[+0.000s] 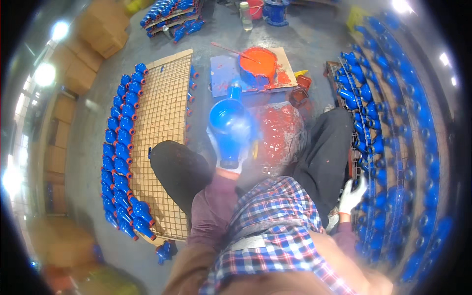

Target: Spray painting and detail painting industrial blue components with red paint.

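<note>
Left white-gloved hand (240, 161) is cradling a glossy blue metal fitting (227, 117) from below — presumably leaving its top clear — near the round orange-paint tub (257, 62), right white-gloved hand (351, 197) hovering by racked blue fittings (350, 101), grip unreadable from here.

A single wide fisheye camera, worn on the person's head, is looking steeply down and forward, the plaid shirt (275, 206) and dark trouser legs (177, 164) filling its near lower middle and the grey floor (216, 34) running away toward the top. It is viewing the left hand (242, 160) and the blue casting (228, 118) from close above, while the right hand (351, 196) is appearing off to the right. Its lens is bending the racked blue rows (410, 142) into an arc, a black round rim closing off the corners.
</note>
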Tool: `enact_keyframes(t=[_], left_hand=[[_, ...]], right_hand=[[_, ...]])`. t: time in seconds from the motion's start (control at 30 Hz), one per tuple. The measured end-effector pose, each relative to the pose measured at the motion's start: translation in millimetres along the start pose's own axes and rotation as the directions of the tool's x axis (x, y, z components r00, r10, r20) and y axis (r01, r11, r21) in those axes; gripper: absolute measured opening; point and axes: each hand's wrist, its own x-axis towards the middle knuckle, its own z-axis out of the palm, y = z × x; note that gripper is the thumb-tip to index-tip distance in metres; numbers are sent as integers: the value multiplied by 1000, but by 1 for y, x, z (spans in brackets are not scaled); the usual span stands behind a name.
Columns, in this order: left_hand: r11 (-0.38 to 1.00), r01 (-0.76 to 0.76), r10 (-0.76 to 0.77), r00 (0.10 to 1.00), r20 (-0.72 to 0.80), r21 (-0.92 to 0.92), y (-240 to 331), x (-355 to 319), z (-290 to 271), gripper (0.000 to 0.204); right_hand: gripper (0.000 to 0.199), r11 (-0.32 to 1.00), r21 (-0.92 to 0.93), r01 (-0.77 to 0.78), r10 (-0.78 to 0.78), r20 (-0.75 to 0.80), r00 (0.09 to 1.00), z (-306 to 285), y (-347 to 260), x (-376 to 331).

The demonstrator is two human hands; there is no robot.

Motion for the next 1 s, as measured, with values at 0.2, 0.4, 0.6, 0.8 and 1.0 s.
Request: enact_keyframes(t=[0.2,0.4,0.6,0.8,1.0], left_hand=[[998,45,-51,979,195,34,-9,-6,12,89],[996,86,-81,963,257,-8,-15,-6,12,87],[983,162,-142,968,207,-83,-6,-10,27,98],[968,249,-250,968,29,29,63,3,71,87],[942,172,-177,984,-7,289,104,39,81,79]], right_hand=[[22,700,502,508,-589,4,808,-30,-207,71],[36,449,710,543,-872,217,438,30,-311,37],[27,383,614,690,-891,49,451,38,-311,51],[11,477,872,113,-468,144,872,64,-313,103],[19,329,833,-446,-188,520,833,113,-314,130]])
